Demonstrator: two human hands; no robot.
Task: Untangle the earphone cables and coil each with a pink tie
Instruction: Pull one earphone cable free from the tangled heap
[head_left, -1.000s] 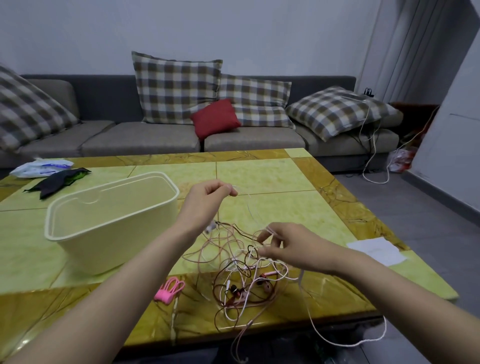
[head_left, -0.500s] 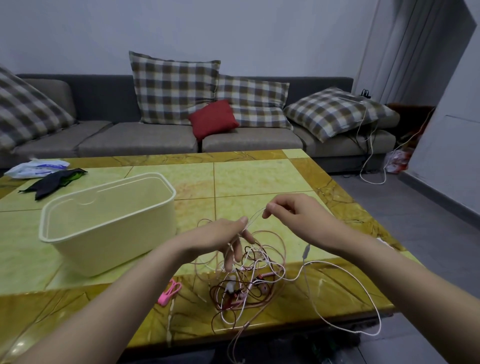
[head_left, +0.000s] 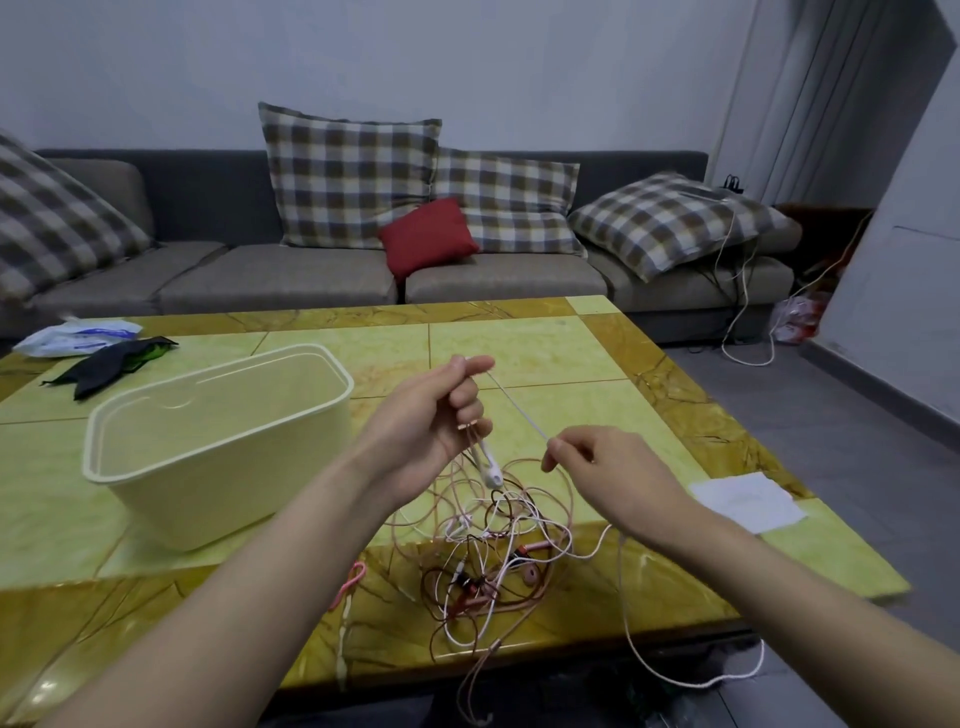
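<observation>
A tangle of white, pink and dark red earphone cables (head_left: 488, 551) lies on the yellow table (head_left: 545, 353) near its front edge. My left hand (head_left: 441, 415) is raised above the tangle and grips a white cable, with a white earbud (head_left: 491, 467) hanging below its fingers. My right hand (head_left: 597, 467) pinches the same white cable (head_left: 519, 410), which runs taut between both hands. A white strand (head_left: 691, 680) loops off the table's front edge. Pink ties (head_left: 350, 582) lie left of the tangle, partly hidden by my left forearm.
A cream plastic bin (head_left: 218, 441) stands left of my hands. A white paper (head_left: 748, 501) lies at the table's right edge. A dark cloth (head_left: 111, 358) and a plastic bag (head_left: 78, 335) sit at the far left. A grey sofa (head_left: 322, 280) with cushions stands behind.
My left hand rose from the tangle and now grips the white cable with an earbud hanging. My right hand dropped lower and to the right, drawing the cable taut between both hands.
</observation>
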